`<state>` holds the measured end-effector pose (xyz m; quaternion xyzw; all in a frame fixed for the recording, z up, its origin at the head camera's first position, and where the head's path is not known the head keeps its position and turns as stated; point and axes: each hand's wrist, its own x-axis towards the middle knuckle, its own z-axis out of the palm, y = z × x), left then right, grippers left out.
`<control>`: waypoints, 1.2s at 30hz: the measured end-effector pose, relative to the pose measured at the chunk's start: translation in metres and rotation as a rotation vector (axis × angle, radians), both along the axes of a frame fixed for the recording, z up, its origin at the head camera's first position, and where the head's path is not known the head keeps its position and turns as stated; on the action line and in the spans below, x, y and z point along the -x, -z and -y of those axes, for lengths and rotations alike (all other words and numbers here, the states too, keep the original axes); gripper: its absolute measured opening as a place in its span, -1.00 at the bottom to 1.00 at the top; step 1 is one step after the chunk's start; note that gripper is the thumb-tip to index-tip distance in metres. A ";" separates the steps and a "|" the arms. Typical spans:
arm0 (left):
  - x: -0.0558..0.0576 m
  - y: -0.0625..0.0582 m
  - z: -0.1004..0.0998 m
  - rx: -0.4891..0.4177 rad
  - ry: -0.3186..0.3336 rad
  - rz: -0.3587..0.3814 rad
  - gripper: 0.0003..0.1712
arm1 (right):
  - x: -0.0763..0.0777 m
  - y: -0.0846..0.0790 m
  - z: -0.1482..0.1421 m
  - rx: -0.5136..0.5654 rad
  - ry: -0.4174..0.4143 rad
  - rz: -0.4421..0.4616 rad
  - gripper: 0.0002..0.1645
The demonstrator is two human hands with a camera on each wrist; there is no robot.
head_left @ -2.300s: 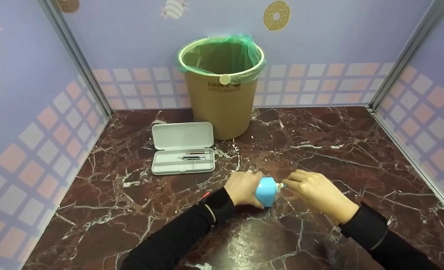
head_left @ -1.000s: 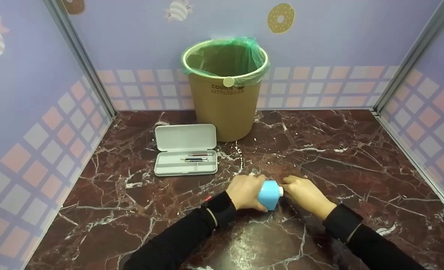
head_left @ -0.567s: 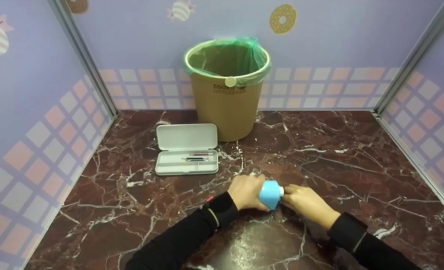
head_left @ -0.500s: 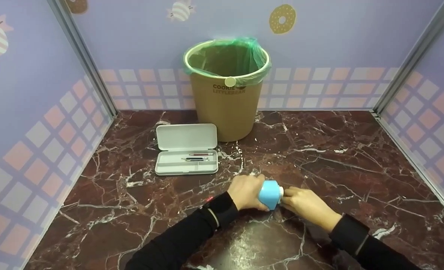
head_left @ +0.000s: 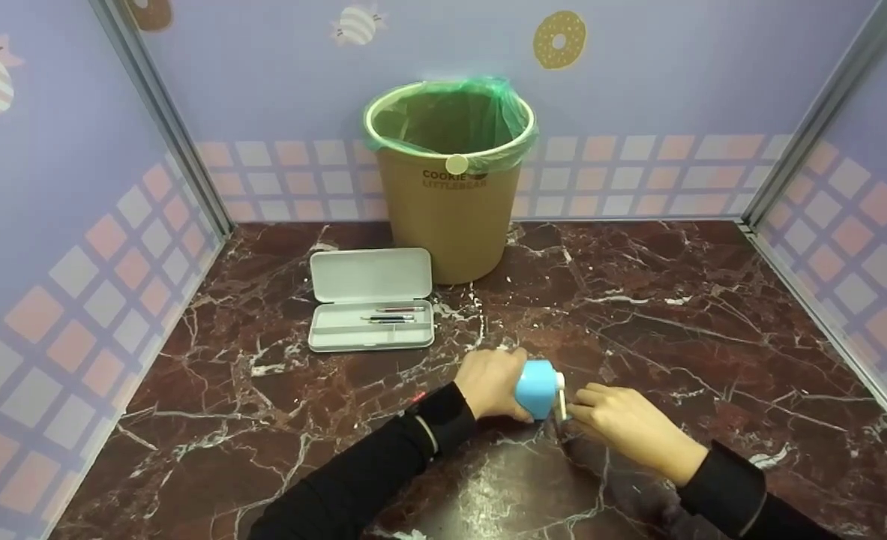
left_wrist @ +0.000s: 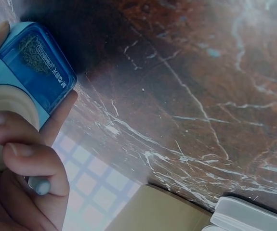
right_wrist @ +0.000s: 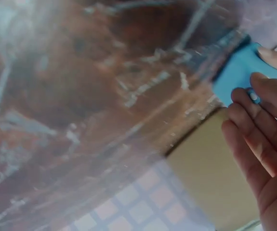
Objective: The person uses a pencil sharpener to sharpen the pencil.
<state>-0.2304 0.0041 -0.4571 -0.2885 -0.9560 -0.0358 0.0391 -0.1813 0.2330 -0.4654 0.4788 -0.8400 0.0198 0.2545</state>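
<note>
A blue pencil sharpener lies at the front middle, gripped by my left hand. Its cream crank arm points toward the near side. My right hand pinches the blue crank handle in the right wrist view. In the left wrist view, the sharpener's clear bin holds dark shavings beside a cream round part. Curled fingers there surround a slim pencil-like thing whose grey rounded end shows; the rest of it is hidden.
An open white pencil case with several pencils lies behind and left of the hands. A tan trash bin lined with a green bag stands at the back. Patterned walls edge the marbled table.
My right hand has circled with the crank, coming nearer and slightly right since half a second ago. The crank arm now shows, pointing toward the near side. My left hand and the sharpener stay nearly still.
</note>
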 end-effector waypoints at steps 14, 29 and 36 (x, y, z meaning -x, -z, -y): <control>0.003 0.001 0.001 0.011 0.015 -0.004 -0.14 | 0.014 -0.040 -0.002 0.026 0.029 -0.061 -0.72; 0.003 0.001 0.001 0.022 0.051 -0.033 -0.17 | 0.049 -0.031 0.005 0.021 0.195 -0.010 -0.77; 0.004 0.001 0.002 0.013 0.058 -0.029 -0.15 | 0.061 -0.015 0.008 0.024 0.242 0.041 -0.78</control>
